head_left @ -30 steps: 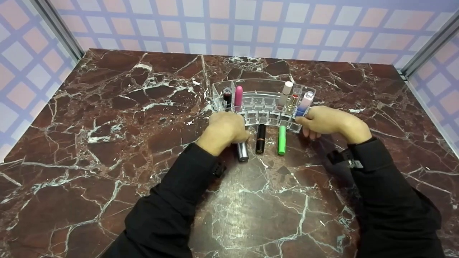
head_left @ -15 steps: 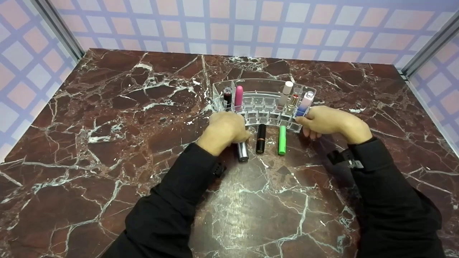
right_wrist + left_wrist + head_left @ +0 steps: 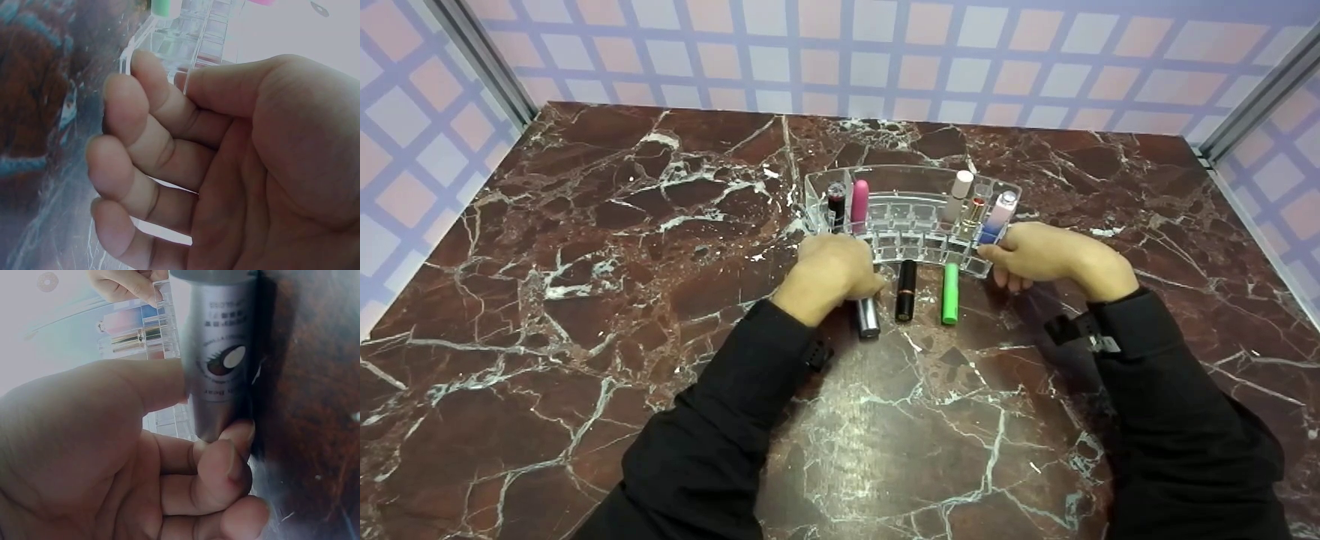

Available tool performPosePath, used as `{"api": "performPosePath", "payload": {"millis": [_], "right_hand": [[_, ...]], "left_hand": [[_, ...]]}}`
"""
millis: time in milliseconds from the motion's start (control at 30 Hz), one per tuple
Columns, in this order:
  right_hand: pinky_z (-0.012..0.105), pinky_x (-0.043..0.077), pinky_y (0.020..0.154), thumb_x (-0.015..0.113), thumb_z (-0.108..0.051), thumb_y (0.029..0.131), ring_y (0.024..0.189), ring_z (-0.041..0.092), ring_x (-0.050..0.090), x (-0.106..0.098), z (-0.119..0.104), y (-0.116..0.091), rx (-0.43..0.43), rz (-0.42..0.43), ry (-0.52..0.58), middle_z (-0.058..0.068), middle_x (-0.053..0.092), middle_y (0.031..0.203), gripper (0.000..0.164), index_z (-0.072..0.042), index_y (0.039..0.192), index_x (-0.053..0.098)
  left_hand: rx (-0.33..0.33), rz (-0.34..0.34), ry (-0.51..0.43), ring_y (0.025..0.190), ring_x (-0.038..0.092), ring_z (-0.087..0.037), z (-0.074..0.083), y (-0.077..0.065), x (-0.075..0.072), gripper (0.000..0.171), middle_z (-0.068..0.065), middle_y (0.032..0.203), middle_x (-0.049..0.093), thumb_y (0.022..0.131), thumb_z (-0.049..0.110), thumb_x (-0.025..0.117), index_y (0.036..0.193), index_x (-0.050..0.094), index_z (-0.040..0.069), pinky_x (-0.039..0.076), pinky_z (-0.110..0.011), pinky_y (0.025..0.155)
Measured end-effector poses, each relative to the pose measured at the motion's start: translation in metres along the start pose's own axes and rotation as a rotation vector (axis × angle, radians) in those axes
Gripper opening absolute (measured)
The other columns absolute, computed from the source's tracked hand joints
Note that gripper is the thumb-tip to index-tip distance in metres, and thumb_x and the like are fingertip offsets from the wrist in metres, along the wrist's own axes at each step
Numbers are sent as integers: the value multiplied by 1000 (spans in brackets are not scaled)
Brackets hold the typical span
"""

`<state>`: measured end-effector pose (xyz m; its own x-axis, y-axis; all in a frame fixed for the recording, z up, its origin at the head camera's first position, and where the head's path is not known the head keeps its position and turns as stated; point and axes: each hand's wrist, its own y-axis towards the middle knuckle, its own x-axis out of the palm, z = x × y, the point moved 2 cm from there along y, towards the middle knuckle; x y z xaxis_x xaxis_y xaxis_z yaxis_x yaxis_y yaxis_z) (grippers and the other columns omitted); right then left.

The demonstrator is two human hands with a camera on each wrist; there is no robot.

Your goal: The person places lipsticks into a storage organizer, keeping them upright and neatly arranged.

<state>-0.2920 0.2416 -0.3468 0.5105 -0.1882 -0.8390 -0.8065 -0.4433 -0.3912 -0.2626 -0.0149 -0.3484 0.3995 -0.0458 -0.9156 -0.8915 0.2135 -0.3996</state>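
Note:
A silver lip gloss tube (image 3: 868, 319) lies on the table below the left front corner of the clear makeup organizer (image 3: 934, 241). My left hand (image 3: 831, 268) pinches its far end: in the left wrist view the thumb goes behind the printed tube (image 3: 216, 349), while the index fingertip meets its narrow end. At the organizer's right front corner, my right hand (image 3: 1035, 251) grips the edge between thumb and curled fingers. Its other fingers (image 3: 109, 166) curl loosely near the tabletop in the right wrist view. The left fingers are hidden from the head view.
A black lipstick tube (image 3: 906, 291) and a green tube (image 3: 950, 294) lie in front of the organizer. In it stand a dark tube (image 3: 835, 204), a pink one (image 3: 859, 201), a white-capped tube (image 3: 958, 193), a gold lipstick (image 3: 972, 216) and a pink-blue tube (image 3: 997, 217).

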Motion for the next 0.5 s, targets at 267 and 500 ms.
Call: {"api": "performPosePath", "payload": {"millis": [267, 500], "right_hand": [[35, 56, 67, 41, -29, 111, 65, 20, 67, 1, 0, 0, -6, 2, -5, 5, 69, 72, 50, -3, 79, 69], [36, 56, 67, 41, -29, 111, 65, 19, 67, 0, 0, 0, -10, 0, -5, 6, 69, 72, 50, -3, 80, 69]], "left_hand": [[12, -6, -2, 76, 55, -18, 0, -1, 1, 46, -4, 93, 66, 99, 59, 53, 89, 64, 15, 46, -34, 78], [32, -77, -10, 77, 53, -18, -2, -2, 1, 49, -5, 95, 62, 104, 58, 43, 84, 58, 16, 48, -34, 80]]}}
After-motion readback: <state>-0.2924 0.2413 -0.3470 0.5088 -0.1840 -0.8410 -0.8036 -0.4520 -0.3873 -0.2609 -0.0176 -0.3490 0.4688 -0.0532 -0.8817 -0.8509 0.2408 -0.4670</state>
